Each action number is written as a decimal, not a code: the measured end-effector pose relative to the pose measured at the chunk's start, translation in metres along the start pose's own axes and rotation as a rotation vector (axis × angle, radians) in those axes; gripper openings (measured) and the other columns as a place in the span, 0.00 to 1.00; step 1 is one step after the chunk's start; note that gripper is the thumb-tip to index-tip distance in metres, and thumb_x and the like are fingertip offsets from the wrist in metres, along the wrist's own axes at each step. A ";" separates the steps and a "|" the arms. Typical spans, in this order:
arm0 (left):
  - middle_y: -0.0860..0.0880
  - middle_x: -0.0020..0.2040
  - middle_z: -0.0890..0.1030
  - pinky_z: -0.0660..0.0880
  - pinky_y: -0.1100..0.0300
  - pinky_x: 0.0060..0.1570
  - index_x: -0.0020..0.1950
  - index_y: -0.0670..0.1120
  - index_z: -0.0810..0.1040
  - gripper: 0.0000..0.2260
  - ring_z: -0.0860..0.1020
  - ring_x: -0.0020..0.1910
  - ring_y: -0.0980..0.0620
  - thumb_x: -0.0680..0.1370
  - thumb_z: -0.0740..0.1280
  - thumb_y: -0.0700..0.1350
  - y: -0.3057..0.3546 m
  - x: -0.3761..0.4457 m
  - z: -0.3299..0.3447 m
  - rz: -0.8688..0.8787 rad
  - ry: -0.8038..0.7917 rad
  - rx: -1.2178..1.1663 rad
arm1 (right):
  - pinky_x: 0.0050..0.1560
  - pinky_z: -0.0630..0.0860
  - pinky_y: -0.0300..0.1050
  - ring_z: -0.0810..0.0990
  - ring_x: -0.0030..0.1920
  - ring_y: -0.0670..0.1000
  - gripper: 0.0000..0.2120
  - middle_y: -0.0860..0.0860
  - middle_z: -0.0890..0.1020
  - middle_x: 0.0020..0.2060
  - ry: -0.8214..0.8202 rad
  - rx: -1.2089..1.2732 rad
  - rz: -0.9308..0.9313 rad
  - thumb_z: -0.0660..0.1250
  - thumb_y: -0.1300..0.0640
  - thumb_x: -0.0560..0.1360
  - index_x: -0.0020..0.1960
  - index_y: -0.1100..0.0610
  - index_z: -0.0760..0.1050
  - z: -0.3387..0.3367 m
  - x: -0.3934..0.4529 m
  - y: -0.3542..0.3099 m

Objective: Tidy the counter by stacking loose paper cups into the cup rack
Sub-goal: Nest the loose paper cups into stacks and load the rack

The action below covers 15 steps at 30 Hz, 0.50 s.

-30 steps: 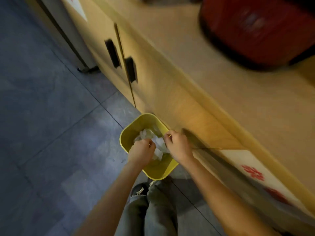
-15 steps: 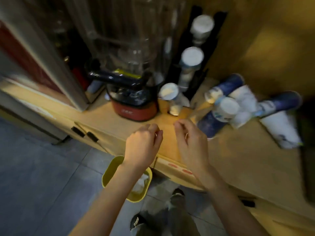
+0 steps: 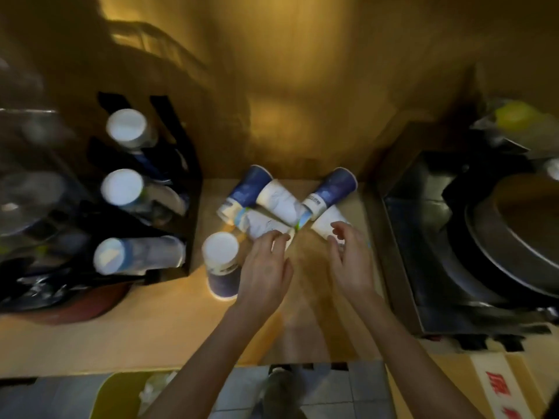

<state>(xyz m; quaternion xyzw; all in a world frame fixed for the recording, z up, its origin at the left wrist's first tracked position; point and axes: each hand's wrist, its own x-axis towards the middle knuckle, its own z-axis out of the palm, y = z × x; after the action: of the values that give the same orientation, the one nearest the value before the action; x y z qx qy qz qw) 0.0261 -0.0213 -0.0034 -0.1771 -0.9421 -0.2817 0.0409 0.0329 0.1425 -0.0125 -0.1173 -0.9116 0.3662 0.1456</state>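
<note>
Both hands [image 3: 305, 261] hover open above loose paper cups [image 3: 281, 204]

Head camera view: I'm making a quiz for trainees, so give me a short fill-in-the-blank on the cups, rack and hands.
1. The black cup rack stands to the ____ of the loose paper cups.
2. The rack shows ____ stacks of cups.
3. Beside the left hand, one blue cup stands ____ on the counter.
4. The right hand reaches toward a ____ cup lying on its side.

Missing words: left; three; upside down; white
</note>
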 end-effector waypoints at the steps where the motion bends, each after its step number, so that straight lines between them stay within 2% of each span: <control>1: 0.39 0.64 0.73 0.72 0.49 0.59 0.65 0.42 0.69 0.22 0.73 0.62 0.40 0.71 0.60 0.43 0.000 0.009 0.011 -0.030 -0.066 0.029 | 0.59 0.74 0.59 0.75 0.59 0.57 0.15 0.57 0.77 0.58 -0.025 -0.008 0.033 0.60 0.59 0.76 0.62 0.58 0.70 -0.001 0.007 0.013; 4: 0.40 0.75 0.59 0.62 0.47 0.69 0.72 0.43 0.58 0.30 0.58 0.73 0.41 0.71 0.62 0.36 -0.008 0.029 0.031 -0.119 -0.231 0.118 | 0.67 0.67 0.54 0.69 0.66 0.57 0.22 0.58 0.73 0.65 -0.119 -0.085 0.113 0.62 0.60 0.75 0.68 0.60 0.65 -0.003 0.023 0.043; 8: 0.43 0.78 0.47 0.50 0.45 0.75 0.75 0.45 0.47 0.35 0.45 0.76 0.44 0.73 0.61 0.31 -0.023 0.049 0.049 -0.110 -0.331 0.301 | 0.72 0.56 0.51 0.59 0.73 0.57 0.31 0.58 0.63 0.73 -0.241 -0.258 0.107 0.64 0.56 0.74 0.73 0.59 0.55 0.006 0.044 0.072; 12: 0.45 0.78 0.41 0.44 0.45 0.75 0.75 0.48 0.39 0.40 0.40 0.76 0.45 0.74 0.63 0.34 -0.030 0.063 0.058 -0.063 -0.458 0.541 | 0.74 0.46 0.52 0.47 0.76 0.60 0.37 0.61 0.48 0.76 -0.345 -0.421 0.120 0.63 0.51 0.74 0.75 0.56 0.46 0.021 0.054 0.092; 15: 0.44 0.77 0.41 0.43 0.45 0.74 0.74 0.47 0.37 0.41 0.40 0.76 0.45 0.73 0.64 0.35 -0.033 0.069 0.063 -0.017 -0.506 0.607 | 0.74 0.48 0.56 0.48 0.76 0.59 0.39 0.59 0.50 0.76 -0.388 -0.412 0.147 0.63 0.54 0.72 0.75 0.56 0.44 0.032 0.054 0.099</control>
<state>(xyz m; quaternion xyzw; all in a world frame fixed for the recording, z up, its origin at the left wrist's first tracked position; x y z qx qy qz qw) -0.0486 0.0086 -0.0610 -0.2128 -0.9644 0.0620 -0.1445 -0.0183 0.2094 -0.0940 -0.1380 -0.9665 0.1986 -0.0855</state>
